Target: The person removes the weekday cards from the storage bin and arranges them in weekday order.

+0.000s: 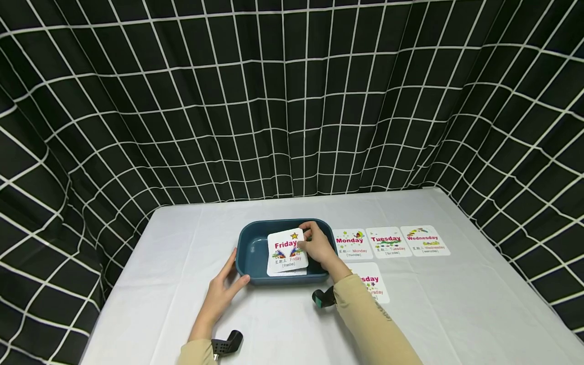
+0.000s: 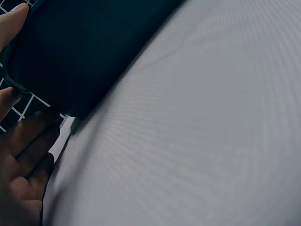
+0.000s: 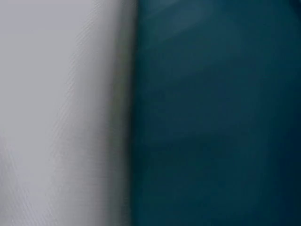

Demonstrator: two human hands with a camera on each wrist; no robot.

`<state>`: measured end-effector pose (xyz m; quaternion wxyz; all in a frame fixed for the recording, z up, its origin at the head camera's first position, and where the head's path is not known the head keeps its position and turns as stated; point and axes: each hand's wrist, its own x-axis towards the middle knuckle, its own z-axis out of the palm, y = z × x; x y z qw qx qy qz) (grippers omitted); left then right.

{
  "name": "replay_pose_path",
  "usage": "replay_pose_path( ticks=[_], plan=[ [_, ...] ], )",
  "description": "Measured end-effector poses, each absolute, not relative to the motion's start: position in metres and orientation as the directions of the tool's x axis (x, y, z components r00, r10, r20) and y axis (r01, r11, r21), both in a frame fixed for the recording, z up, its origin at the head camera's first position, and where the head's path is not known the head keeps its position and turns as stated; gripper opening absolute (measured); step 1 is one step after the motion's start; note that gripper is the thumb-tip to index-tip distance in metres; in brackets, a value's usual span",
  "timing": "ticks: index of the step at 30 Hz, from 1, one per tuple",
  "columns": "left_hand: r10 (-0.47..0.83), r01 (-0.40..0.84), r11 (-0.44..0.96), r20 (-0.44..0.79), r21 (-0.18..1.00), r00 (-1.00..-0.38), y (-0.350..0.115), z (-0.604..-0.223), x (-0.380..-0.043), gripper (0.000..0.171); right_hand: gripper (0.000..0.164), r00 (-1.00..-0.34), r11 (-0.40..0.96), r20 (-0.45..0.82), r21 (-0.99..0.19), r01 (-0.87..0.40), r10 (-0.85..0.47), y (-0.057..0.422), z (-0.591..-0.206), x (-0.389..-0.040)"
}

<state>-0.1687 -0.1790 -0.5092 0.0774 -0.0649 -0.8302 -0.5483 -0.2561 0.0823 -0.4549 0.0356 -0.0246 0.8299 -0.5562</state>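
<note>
In the head view, my right hand (image 1: 318,247) reaches over a dark blue rectangular bin (image 1: 251,280) and pinches the Friday card (image 1: 288,251) by its right edge. Another white card (image 1: 296,272) shows beneath it, mostly covered; whether my hand holds that one too, I cannot tell. My left hand (image 1: 221,294) holds the bin's left end, thumb at the near rim and fingers along the left side. From the left wrist, the bin (image 2: 84,47) appears with thumb and a fingertip at its rim. Only the bin wall (image 3: 202,113) and blurred cloth show in the right wrist view.
Right of the bin, the Monday card (image 1: 351,244), Tuesday card (image 1: 389,242) and Wednesday card (image 1: 425,241) lie in a row. A Thursday card (image 1: 377,288) lies below them, partly behind my right forearm. A black gridded curtain (image 1: 292,101) surrounds the white-covered table (image 1: 173,238).
</note>
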Motion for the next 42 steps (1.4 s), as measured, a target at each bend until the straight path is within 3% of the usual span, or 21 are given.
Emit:
replay_pose_path(
  ticks=[5, 9, 19, 24, 34, 42],
  plan=[
    [0.030, 0.213, 0.381, 0.218, 0.900, -0.975, -0.174, -0.493, -0.162, 0.072, 0.042, -0.997, 0.168, -0.066, -0.984, 0.061, -0.027, 0.086, -0.452, -0.257],
    [0.026, 0.197, 0.389, 0.203, 0.900, -0.979, -0.176, -0.500, -0.166, 0.072, 0.044, -0.997, 0.014, -0.067, -0.998, 0.067, -0.023, 0.090, -0.449, -0.256],
    [0.020, 0.194, 0.364, 0.201, 0.911, -0.979, -0.179, -0.510, -0.169, 0.073, 0.051, -0.998, -0.187, -0.049, -0.981, 0.055, -0.037, 0.115, -0.431, -0.246],
    [0.021, 0.187, 0.350, 0.191, 0.918, -0.981, -0.172, -0.488, -0.160, 0.071, 0.052, -0.997, -0.215, -0.082, -0.973, 0.081, -0.004, 0.147, -0.426, -0.235],
    [0.021, 0.191, 0.369, 0.197, 0.910, -0.980, -0.180, -0.513, -0.171, 0.074, 0.054, -0.992, -0.167, -0.092, -0.983, 0.078, 0.080, 0.230, -0.432, -0.202],
    [0.019, 0.177, 0.370, 0.183, 0.912, -0.983, -0.181, -0.514, -0.172, 0.074, 0.042, -0.953, -0.171, -0.178, -0.976, 0.138, 0.245, 0.300, -0.458, -0.169]
  ],
)
